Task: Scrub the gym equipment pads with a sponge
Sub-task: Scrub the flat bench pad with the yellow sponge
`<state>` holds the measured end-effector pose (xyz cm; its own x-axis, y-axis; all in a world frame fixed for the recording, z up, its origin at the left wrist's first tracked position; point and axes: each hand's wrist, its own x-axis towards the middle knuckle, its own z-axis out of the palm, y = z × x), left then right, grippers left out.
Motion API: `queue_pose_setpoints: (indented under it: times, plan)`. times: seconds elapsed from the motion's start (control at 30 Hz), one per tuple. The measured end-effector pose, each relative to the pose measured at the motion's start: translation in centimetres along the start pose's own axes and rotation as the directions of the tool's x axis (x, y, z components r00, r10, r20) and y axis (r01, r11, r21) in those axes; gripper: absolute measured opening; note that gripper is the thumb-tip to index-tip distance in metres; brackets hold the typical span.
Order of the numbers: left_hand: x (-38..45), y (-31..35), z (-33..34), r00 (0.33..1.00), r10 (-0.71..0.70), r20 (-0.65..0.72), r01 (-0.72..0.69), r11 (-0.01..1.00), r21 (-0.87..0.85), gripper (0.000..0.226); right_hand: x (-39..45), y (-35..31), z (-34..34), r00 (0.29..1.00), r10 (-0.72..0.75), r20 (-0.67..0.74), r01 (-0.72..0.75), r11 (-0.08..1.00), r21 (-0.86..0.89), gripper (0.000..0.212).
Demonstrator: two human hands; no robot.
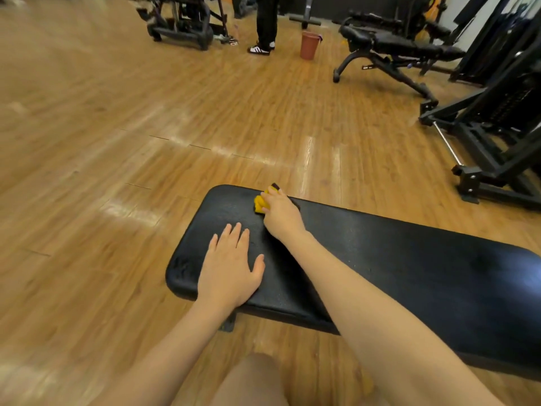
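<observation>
Nearest, the left hand (229, 265) lay flat, fingers spread, on the black bench pad (380, 259), bracing it. Further out, the right hand (281, 213) curled around a yellow sponge (259, 203) and pressed it down at the pad's far edge. Judging by the faint sheen, scrubbing looked underway, with the long stretch to the right probably left. Beyond, an adjustable bench (404, 45) and a brown bucket (309, 45) waited.
</observation>
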<state>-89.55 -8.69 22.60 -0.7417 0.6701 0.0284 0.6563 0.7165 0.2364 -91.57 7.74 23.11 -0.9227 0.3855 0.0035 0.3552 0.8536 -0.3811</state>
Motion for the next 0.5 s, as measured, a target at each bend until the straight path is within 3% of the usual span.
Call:
queue_pose_setpoints:
  times: [0.07,0.13,0.23,0.3,0.43,0.5]
  plan:
    - [-0.1,0.0,-0.3,0.999,-0.045,-0.005,0.045,0.999,0.008,0.069,-0.7,0.2,-0.8,0.997,-0.059,0.052,0.053,0.993,0.104,0.042]
    - [-0.4,0.0,-0.4,0.994,-0.105,-0.004,0.105,0.994,0.023,0.071,-1.6,2.0,-2.6,0.999,-0.040,-0.006,0.040,0.974,0.224,0.042]
    - [-0.5,0.1,-0.3,0.992,-0.130,0.006,0.130,0.991,0.025,0.073,-2.7,6.4,-5.5,0.975,0.169,-0.142,-0.145,0.975,0.168,0.038]
    - [-0.4,0.1,-0.2,0.992,-0.126,0.010,0.126,0.992,0.023,0.074,-3.0,7.9,-6.0,0.957,0.276,-0.087,-0.266,0.958,0.110,0.036]
    - [-0.6,0.1,-0.4,0.987,-0.162,0.003,0.161,0.986,0.033,0.075,-1.6,5.1,-2.9,0.991,0.122,-0.059,-0.123,0.992,-0.007,0.016]
    - [-0.6,0.3,-0.4,0.982,-0.187,0.003,0.187,0.982,0.038,0.076,-0.1,2.5,-1.8,0.999,0.010,-0.048,-0.011,1.000,-0.026,0.020]
